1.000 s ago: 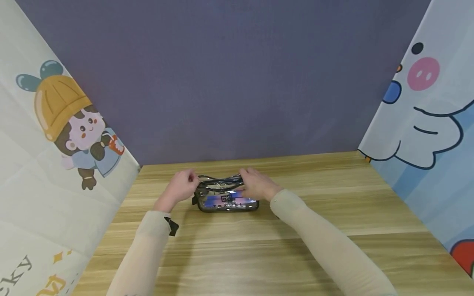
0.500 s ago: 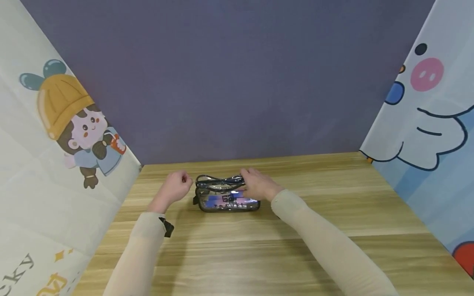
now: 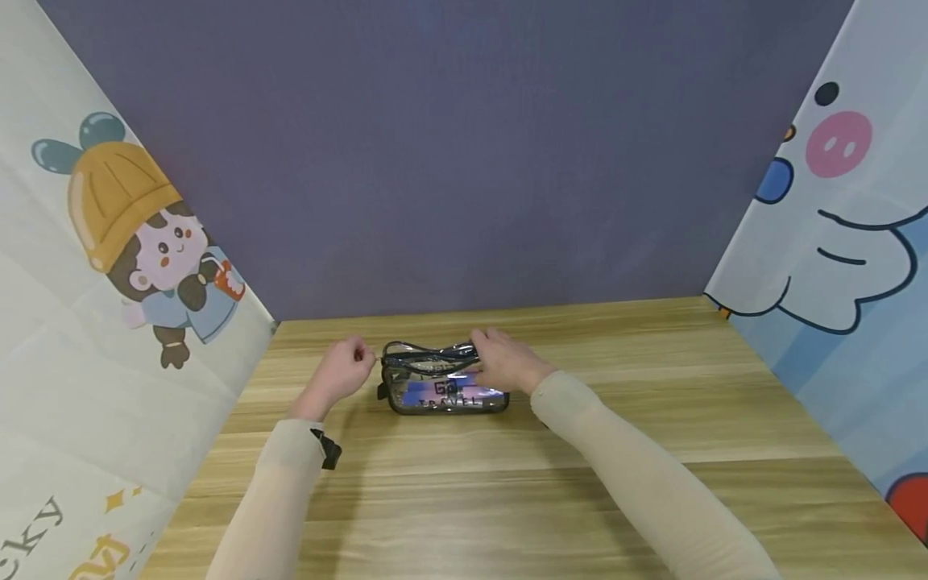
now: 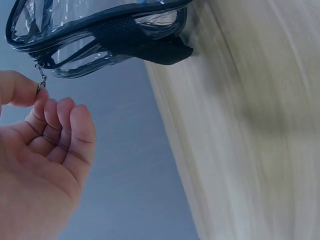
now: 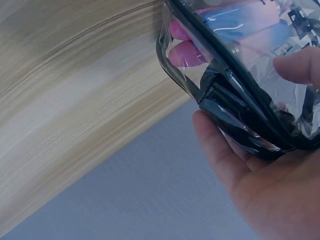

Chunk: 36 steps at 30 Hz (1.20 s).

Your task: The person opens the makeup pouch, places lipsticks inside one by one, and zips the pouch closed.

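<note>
A clear pouch (image 3: 435, 399) with black edging and "GO TRAVEL" lettering stands on the wooden table. My left hand (image 3: 339, 370) is just off its left end. In the left wrist view, that thumb and forefinger pinch a small zipper pull (image 4: 41, 75) on a short chain from the pouch's corner; the other fingers curl beside it. My right hand (image 3: 505, 362) grips the pouch's right end, thumb on the near face and fingers behind, as the right wrist view shows. Pink and blue items (image 5: 240, 25) show through the clear plastic. The right fingers are partly hidden behind the pouch.
The wooden table (image 3: 464, 499) stretches around the pouch, up to a dark grey-blue wall (image 3: 464, 161) at the back. Cartoon-printed sheets flank it, with a capped figure (image 3: 167, 250) at left and a pig-nosed figure (image 3: 837, 145) at right.
My left hand has drawn a little left, away from the pouch's left top corner, then stayed nearly still. The right hand keeps its grip, and the pouch has barely shifted.
</note>
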Available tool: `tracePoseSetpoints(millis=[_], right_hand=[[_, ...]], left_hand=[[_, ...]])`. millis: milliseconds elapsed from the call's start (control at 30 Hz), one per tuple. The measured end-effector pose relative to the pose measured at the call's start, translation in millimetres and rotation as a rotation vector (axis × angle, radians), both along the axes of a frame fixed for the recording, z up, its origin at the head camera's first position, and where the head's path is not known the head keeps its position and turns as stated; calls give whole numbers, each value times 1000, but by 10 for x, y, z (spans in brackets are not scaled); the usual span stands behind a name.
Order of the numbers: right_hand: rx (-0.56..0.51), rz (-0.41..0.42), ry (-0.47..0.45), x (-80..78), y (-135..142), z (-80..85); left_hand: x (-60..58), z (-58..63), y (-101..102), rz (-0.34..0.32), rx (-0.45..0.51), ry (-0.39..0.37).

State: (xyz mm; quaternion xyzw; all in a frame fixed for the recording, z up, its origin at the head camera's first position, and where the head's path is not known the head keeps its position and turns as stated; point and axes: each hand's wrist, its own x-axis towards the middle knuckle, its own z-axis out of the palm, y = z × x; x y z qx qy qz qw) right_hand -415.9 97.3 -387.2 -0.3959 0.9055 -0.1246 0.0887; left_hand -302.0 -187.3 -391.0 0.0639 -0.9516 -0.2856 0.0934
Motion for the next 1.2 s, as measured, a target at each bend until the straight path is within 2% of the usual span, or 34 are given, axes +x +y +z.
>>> tracePoseSetpoints(millis=[433,967,1200], right_hand=[[1,-5,-8,-6,4,-6],[8,-18,-24,-5,-10,7],[5,-30,-47,-7,-11,5]], left_hand=[[-8,-134,-2,32,130,-2],[5,-158,-83,55,113,78],[-1,-193,-86,61,133,79]])
